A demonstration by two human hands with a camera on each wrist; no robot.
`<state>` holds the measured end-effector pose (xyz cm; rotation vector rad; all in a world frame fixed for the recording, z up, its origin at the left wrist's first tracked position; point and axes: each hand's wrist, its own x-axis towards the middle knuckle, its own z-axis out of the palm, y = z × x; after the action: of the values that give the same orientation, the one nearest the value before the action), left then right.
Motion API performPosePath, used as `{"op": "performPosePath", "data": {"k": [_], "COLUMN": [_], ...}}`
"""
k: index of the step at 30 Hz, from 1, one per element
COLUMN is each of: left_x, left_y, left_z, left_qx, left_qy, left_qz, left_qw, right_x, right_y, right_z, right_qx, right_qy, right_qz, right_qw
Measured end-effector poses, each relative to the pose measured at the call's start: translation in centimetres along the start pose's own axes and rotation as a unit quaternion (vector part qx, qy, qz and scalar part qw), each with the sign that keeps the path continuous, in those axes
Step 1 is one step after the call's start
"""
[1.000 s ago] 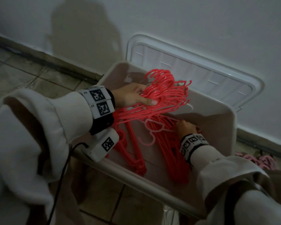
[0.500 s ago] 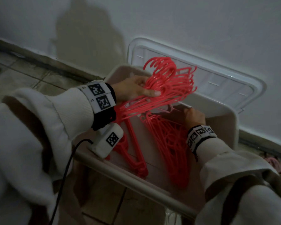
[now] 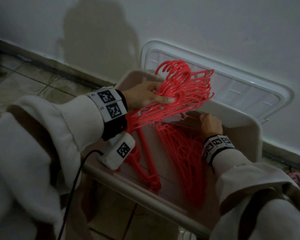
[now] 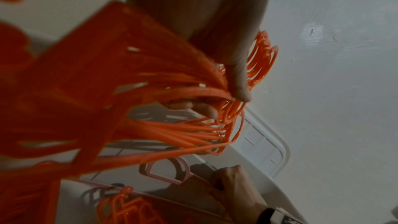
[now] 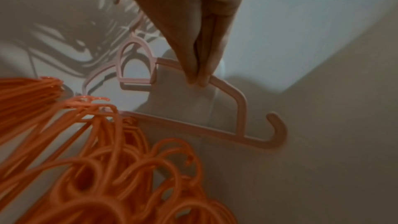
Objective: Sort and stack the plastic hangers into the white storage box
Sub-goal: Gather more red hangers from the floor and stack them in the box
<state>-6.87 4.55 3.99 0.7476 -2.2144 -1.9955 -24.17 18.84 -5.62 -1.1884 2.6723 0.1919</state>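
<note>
My left hand (image 3: 146, 98) grips a thick bundle of red hangers (image 3: 182, 90) near their hooks, tilted up over the white storage box (image 3: 249, 129); the thumb (image 4: 239, 81) presses on the bundle (image 4: 120, 77). Under that bundle my right hand (image 3: 210, 124) pinches one pale pink hanger (image 5: 234, 94) by its shoulder, inside the box near the far wall; the fingertips (image 5: 197, 77) close on its bar. A second stack of red hangers (image 3: 185, 153) lies on the box floor, also seen as orange hangers (image 5: 103, 159) in the right wrist view.
The box's white lid (image 3: 235, 84) leans against the wall behind it. Tiled floor (image 3: 24, 78) lies to the left. A pink heap (image 3: 297, 177) lies on the floor at the right edge. A black cable (image 3: 73, 187) hangs from my left wrist camera.
My left hand has lifted the red bundle up and back, so its hooks now stand above the box's far rim. My right hand has moved farther back with the pale pink hanger.
</note>
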Motion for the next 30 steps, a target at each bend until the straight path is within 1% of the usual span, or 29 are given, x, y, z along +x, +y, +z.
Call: {"op": "performPosePath", "data": {"k": [5,9,13,16,19,22,23,24,25,27,28,30], "left_x": [0.0,-0.1,0.0,0.2,0.3,0.3,0.3,0.3,0.3,0.2,0.1,0.1], "left_y": [0.0,-0.2,-0.4,-0.5,-0.5,-0.5,-0.5,-0.4,-0.4,-0.4,-0.5,-0.5], "left_z": [0.1,0.0,-0.1,0.0,0.1,0.1,0.0,0.0,0.0,-0.1,-0.1,-0.2], "left_qx": [-0.005,-0.020,0.006,0.022,0.021,0.025,0.024,0.022,0.019,0.011,0.009,0.009], "left_qy": [-0.008,0.001,-0.005,-0.009,-0.011,-0.014,-0.011,-0.009,-0.007,-0.003,-0.002,-0.002], "left_qz": [-0.001,-0.002,-0.004,-0.004,-0.003,-0.005,-0.005,-0.004,-0.006,-0.012,-0.014,-0.016], "left_qw": [1.000,1.000,1.000,1.000,1.000,1.000,1.000,1.000,1.000,1.000,1.000,1.000], "right_x": [0.1,0.5,0.7,0.9,0.7,0.7,0.6,0.5,0.4,0.1,-0.1,-0.3], "right_y": [-0.1,-0.1,0.0,0.1,0.2,-0.2,-0.6,-1.0,-1.5,-2.5,-3.1,-4.2], "right_z": [-0.2,-0.2,0.5,0.8,0.9,0.3,0.2,0.3,0.5,1.6,2.3,4.0], "right_qx": [-0.025,-0.033,-0.081,-0.075,-0.060,-0.093,-0.095,-0.090,-0.070,0.007,-0.004,-0.070], "right_qy": [0.000,-0.010,-0.018,-0.012,-0.010,-0.008,-0.020,-0.035,-0.052,-0.095,-0.129,-0.188], "right_qz": [-0.019,-0.029,-0.041,-0.052,-0.046,-0.050,-0.058,-0.086,-0.130,-0.224,-0.264,-0.331], "right_qw": [0.999,0.999,0.996,0.996,0.997,0.994,0.994,0.992,0.988,0.970,0.956,0.922]}}
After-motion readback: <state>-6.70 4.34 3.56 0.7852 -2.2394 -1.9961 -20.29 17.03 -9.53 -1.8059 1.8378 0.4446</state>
